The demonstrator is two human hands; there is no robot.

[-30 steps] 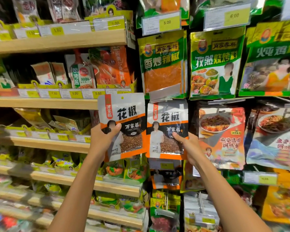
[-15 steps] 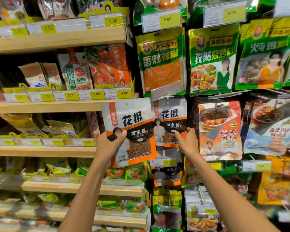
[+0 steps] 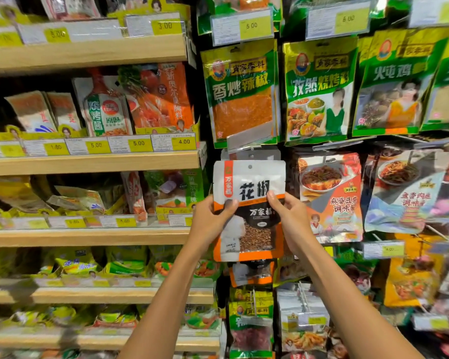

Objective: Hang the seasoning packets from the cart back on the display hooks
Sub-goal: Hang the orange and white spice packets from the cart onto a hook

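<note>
Wooden shelves with sauce pouches, some seemingly lying flat.

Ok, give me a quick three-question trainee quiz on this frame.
1. True or false: only the left hand holds the peppercorn packet.
2. What hangs directly above it? A green chilli packet; B bottle; C tin.
3. Fill in: its hang hole is near its ___ edge.
Key: 1 false, the right hand holds it too; 2 A; 3 top.
</note>
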